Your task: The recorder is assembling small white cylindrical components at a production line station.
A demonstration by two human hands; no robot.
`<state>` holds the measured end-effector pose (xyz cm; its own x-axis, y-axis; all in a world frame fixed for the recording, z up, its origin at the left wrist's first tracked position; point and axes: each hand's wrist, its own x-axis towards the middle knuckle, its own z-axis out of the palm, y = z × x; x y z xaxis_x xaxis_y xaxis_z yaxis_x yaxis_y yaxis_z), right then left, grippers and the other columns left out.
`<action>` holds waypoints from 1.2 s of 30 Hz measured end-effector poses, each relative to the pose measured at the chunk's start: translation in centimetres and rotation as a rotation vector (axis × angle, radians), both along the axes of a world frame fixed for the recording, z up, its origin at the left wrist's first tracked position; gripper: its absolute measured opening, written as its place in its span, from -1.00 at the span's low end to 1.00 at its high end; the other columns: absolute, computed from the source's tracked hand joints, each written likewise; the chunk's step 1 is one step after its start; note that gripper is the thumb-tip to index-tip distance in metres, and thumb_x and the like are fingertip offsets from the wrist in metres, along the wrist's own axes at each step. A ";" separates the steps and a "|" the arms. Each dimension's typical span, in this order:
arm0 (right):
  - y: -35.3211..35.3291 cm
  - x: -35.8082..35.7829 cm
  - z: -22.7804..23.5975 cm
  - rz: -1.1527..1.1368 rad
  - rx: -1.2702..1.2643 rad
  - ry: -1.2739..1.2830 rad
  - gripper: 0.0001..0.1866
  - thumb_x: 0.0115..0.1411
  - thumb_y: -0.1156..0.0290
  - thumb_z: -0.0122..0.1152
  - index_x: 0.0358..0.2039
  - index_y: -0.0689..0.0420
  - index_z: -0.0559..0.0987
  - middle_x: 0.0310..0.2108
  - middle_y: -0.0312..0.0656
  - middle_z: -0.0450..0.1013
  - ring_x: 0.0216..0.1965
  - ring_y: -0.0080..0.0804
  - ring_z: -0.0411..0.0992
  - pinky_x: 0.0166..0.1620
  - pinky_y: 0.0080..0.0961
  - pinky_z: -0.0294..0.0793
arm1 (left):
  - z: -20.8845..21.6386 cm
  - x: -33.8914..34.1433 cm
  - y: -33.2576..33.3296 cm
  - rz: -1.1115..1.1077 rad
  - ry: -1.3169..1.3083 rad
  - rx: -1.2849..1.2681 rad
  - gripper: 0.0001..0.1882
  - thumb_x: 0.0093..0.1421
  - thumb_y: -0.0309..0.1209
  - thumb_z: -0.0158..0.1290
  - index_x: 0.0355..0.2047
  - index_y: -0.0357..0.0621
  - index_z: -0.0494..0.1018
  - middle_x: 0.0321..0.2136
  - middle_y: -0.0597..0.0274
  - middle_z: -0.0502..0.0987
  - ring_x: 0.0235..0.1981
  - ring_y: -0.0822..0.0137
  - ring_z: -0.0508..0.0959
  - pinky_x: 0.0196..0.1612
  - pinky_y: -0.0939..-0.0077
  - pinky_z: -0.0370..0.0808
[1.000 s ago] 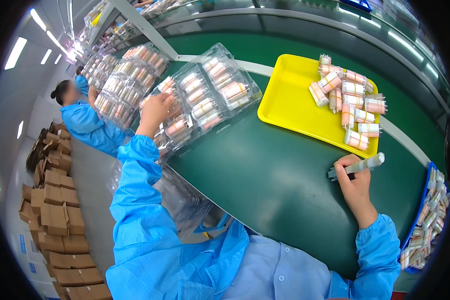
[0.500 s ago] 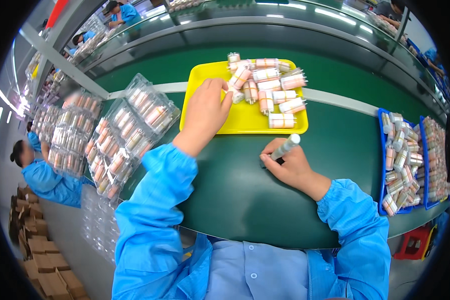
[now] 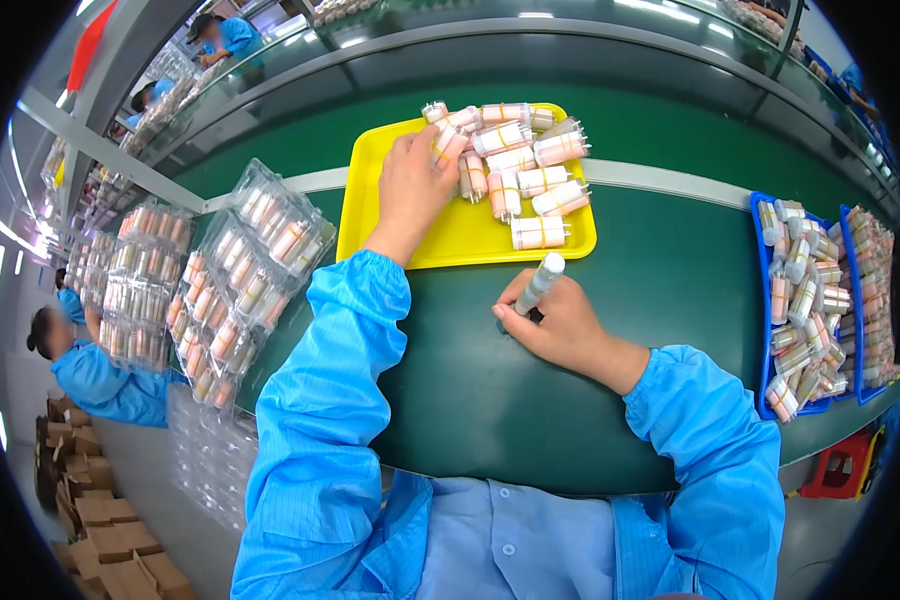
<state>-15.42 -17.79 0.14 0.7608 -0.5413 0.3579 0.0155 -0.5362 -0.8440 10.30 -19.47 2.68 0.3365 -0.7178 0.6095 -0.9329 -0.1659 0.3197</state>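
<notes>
My left hand (image 3: 410,190) reaches into the yellow tray (image 3: 370,215), its thumb and fingers closed around a pink-and-white cylindrical part (image 3: 449,146). Much of its grip is hidden behind the hand. Beside it lies a heap of similar cylinders (image 3: 511,158), several showing thin metal pins at one end and a yellowish band round the middle. In front of the tray, my right hand (image 3: 562,325) is closed round a pale thick pen or marker (image 3: 541,280). That pen stands tilted, with its white end up and its lower end hidden in the fingers, above the green tabletop (image 3: 510,420).
Clear plastic blister packs (image 3: 245,260) filled with cylinders stand on the left. Blue bins (image 3: 760,300) of more cylinders sit on the right. A metal rail (image 3: 660,183) crosses behind the tray. Co-workers in blue (image 3: 110,375) and cardboard boxes (image 3: 110,540) are at far left.
My left hand has moved farther over the heap and now closes on a cylinder there. My right hand keeps hold of the pen. The whole view has shifted slightly.
</notes>
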 end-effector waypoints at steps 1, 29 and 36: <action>-0.1 0.0 0.1 -0.006 -0.006 -0.002 -0.83 0.16 0.34 0.37 -0.40 0.16 0.59 -0.47 -0.14 0.48 -0.48 -0.23 0.46 -0.37 -0.33 0.46 | 0.0 0.1 0.0 -0.011 -0.022 -0.007 -0.51 0.16 -0.24 0.24 0.06 -0.18 0.51 -0.12 -0.10 0.60 -0.07 -0.11 0.56 0.01 0.06 0.50; -0.5 -0.6 3.3 -0.041 -0.104 -0.208 -0.92 0.14 0.55 0.35 -0.40 0.20 0.57 -0.44 -0.18 0.53 -0.44 -0.36 0.51 -0.37 -0.41 0.46 | -0.8 -11.1 14.3 -0.441 0.347 0.084 -0.50 -0.02 -0.42 0.41 -0.05 -0.16 0.51 -0.25 0.10 0.48 -0.20 0.06 0.51 -0.14 0.22 0.49; -0.5 -0.8 3.2 -0.043 -0.086 -0.152 -0.92 0.16 0.60 0.33 -0.38 0.18 0.57 -0.41 -0.17 0.55 -0.37 -0.35 0.53 -0.31 -0.42 0.49 | -0.9 -11.3 14.2 -0.440 0.315 0.073 -0.49 -0.04 -0.43 0.42 -0.06 -0.14 0.51 -0.25 0.11 0.47 -0.22 0.07 0.51 -0.18 0.23 0.50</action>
